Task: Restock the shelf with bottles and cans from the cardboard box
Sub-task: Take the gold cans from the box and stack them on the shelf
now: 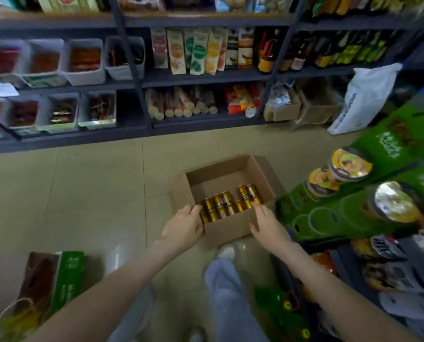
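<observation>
Cardboard box (228,233) on floor (82,193) | left hand (183,228) grips left rim | right hand (267,225) flat at right rim

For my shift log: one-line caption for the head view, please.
Person's left hand and right hand reach the small gold cans packed in the open brown cardboard box on the tiled floor.

pale beige tiled floor (82,193), glossy, with a soft glare of light low in the middle. dark metal shelving (206,79) runs along the far side, its tiers holding white bins (85,62), pouches and bottles. a white plastic bag (363,99) leans at its right end, near a green display rack (353,218).
</observation>
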